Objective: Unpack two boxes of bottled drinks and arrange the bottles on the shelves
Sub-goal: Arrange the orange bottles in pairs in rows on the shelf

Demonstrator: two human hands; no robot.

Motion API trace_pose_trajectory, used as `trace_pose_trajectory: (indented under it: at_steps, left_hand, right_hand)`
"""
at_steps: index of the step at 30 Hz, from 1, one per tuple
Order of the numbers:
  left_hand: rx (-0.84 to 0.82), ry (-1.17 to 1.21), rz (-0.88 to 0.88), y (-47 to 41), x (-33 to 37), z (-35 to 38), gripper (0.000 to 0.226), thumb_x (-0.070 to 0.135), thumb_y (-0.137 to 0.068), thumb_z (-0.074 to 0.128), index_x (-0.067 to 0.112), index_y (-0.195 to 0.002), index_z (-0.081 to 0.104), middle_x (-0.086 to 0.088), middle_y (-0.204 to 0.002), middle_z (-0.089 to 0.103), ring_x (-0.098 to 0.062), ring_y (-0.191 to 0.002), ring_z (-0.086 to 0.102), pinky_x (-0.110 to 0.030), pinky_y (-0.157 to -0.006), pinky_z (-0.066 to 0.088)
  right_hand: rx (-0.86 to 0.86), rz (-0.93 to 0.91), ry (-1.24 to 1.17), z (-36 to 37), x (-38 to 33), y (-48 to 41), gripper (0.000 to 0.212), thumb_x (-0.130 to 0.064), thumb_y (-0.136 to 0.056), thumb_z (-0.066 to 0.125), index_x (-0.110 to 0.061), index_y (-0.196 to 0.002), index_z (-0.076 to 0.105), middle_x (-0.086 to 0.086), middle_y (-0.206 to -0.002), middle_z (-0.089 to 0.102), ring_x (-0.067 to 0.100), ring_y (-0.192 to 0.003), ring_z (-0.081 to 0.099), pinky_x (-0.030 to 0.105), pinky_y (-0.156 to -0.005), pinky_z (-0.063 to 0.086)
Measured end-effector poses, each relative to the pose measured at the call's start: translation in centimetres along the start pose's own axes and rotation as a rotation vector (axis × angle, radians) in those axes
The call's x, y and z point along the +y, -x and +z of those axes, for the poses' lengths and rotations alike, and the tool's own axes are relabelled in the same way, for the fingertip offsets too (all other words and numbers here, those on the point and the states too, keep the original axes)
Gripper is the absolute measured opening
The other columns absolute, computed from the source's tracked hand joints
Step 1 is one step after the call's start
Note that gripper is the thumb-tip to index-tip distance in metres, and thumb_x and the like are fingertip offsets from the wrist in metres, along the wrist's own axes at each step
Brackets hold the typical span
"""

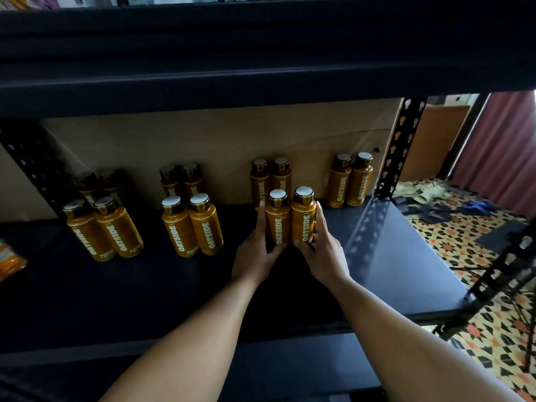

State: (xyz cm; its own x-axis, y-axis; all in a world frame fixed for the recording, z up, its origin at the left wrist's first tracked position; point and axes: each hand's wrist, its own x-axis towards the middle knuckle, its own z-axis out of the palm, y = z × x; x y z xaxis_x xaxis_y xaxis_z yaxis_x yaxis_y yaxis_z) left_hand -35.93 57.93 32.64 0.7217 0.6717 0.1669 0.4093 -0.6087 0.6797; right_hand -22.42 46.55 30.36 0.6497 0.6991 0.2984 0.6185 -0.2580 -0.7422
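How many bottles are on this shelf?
14: four bottles far left, four left of centre, four in the centre, its front pair held by left hand and right hand, two at right. Shadow may hide more.

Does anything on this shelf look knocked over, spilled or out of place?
Nothing is spilled or fallen; the bottles stand upright in pairs. The rightmost pair has none in front, unlike the held pair gripped by the left hand and right hand. An orange packet sits at the shelf's left edge, the one non-bottle.

Bare shelf front [145,300], bottle pairs [192,226] behind
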Motion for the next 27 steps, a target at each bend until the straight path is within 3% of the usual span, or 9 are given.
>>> trace_pose_trajectory:
  at_steps: [6,11,15,18,20,22,24,27]
  left_hand:
    - [-0.010,0.018,-0.029,0.1,0.2,-0.1,0.108,0.056,-0.093,0.063,0.067,-0.131,-0.037,0.001,-0.165,0.030,-0.031,-0.139,0.048,-0.051,-0.114,0.039]
    - [-0.026,0.049,-0.111,1.3,-0.1,0.3,0.118,0.040,-0.090,0.073,0.049,-0.150,-0.029,-0.001,-0.167,0.024,-0.026,-0.146,0.038,-0.046,-0.116,0.033]
    - [-0.030,-0.013,-0.143,3.8,-1.4,0.0,0.096,0.039,-0.092,0.072,0.031,-0.163,0.007,-0.002,-0.164,0.032,-0.022,-0.148,0.035,-0.038,-0.118,0.034]
    - [-0.013,-0.040,-0.114,6.9,-1.8,-0.4,0.073,0.042,-0.093,0.069,0.024,-0.156,0.036,0.000,-0.154,0.046,-0.018,-0.143,0.041,-0.034,-0.116,0.037]
    - [-0.025,-0.059,-0.118,8.7,-1.9,-0.8,0.065,0.044,-0.095,0.066,0.025,-0.152,0.043,0.002,-0.155,0.045,-0.016,-0.143,0.039,-0.031,-0.117,0.034]
    - [-0.061,-0.082,-0.131,10.3,-2.1,-1.2,0.061,0.048,-0.096,0.062,0.028,-0.151,0.045,0.004,-0.158,0.039,-0.015,-0.147,0.033,-0.028,-0.116,0.028]
    - [-0.075,-0.117,-0.088,11.7,-2.5,-1.6,0.057,0.050,-0.098,0.059,0.028,-0.149,0.047,0.004,-0.158,0.039,-0.012,-0.148,0.030,-0.027,-0.115,0.027]
    - [-0.021,-0.140,0.052,13.6,-3.5,-1.6,0.047,0.044,-0.100,0.058,0.021,-0.141,0.057,0.005,-0.149,0.051,-0.009,-0.144,0.034,-0.029,-0.116,0.033]
  right_hand:
    - [-0.004,0.000,-0.033,0.0,0.3,-0.1,0.110,-0.031,-0.093,0.073,-0.064,-0.151,-0.014,-0.005,-0.150,0.055,0.024,-0.129,0.061,0.049,-0.105,0.051]
    - [-0.029,0.049,-0.132,-0.3,0.8,-0.6,0.123,-0.031,-0.083,0.083,-0.064,-0.150,-0.016,-0.005,-0.156,0.048,0.019,-0.131,0.058,0.051,-0.106,0.051]
    - [-0.064,0.114,-0.200,-0.4,1.5,-1.0,0.127,-0.027,-0.079,0.088,-0.050,-0.158,-0.007,-0.003,-0.150,0.053,0.013,-0.123,0.062,0.048,-0.104,0.053]
    - [-0.103,0.142,-0.230,-0.9,1.4,-0.7,0.127,-0.025,-0.078,0.089,-0.040,-0.162,-0.005,0.000,-0.152,0.051,0.015,-0.125,0.061,0.046,-0.107,0.051]
    - [-0.106,0.187,-0.203,-1.5,1.2,0.1,0.125,-0.028,-0.078,0.089,-0.033,-0.164,-0.003,0.004,-0.157,0.045,0.020,-0.132,0.055,0.045,-0.110,0.047]
    - [-0.094,0.222,-0.139,-2.3,1.0,1.7,0.115,-0.034,-0.080,0.087,-0.027,-0.164,0.010,0.005,-0.157,0.044,0.022,-0.137,0.051,0.043,-0.113,0.044]
    - [-0.096,0.214,-0.039,-3.3,0.6,4.3,0.092,-0.040,-0.084,0.083,-0.023,-0.160,0.033,0.004,-0.151,0.052,0.023,-0.136,0.052,0.038,-0.114,0.042]
    - [-0.080,0.140,0.139,-4.1,-0.1,9.4,0.053,-0.045,-0.089,0.075,-0.021,-0.136,0.066,-0.002,-0.135,0.065,0.020,-0.131,0.055,0.031,-0.110,0.039]
